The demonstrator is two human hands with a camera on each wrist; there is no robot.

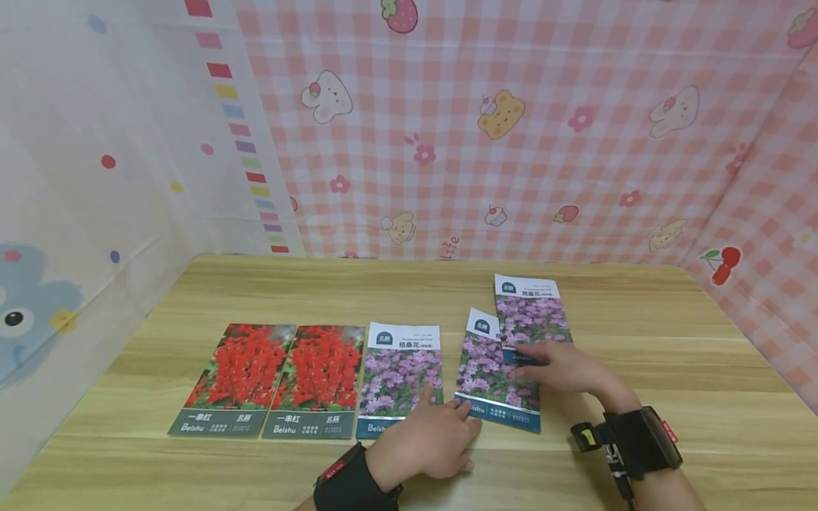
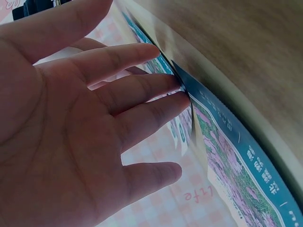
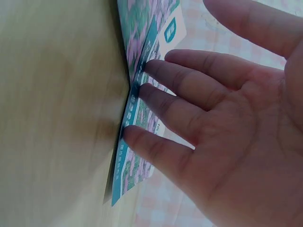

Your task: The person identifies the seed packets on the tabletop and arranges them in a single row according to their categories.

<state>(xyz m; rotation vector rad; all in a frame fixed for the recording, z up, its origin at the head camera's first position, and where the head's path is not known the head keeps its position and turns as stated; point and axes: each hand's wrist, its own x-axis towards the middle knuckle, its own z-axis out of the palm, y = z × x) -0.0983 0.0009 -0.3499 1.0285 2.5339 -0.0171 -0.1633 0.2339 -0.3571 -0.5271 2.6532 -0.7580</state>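
Observation:
Three seed packets with purple flowers lie on the right half of the table. My left hand (image 1: 431,436) rests with extended fingers over the lower edge of the left purple packet (image 1: 399,369), its fingertips also right at the tilted middle purple packet (image 1: 488,376). In the left wrist view, straight fingers (image 2: 137,90) meet the packets' edges. My right hand (image 1: 565,365) touches the lower edge of the far-right purple packet (image 1: 533,316), which overlaps the middle one. The right wrist view has its straight fingers (image 3: 165,104) on that packet's teal band (image 3: 128,123).
Two seed packets with red flowers, an outer one (image 1: 233,376) and an inner one (image 1: 316,376), lie side by side at the left. A pink checked cloth (image 1: 537,163) hangs behind the wooden table (image 1: 671,341), and a white patterned cloth (image 1: 83,213) hangs at the left.

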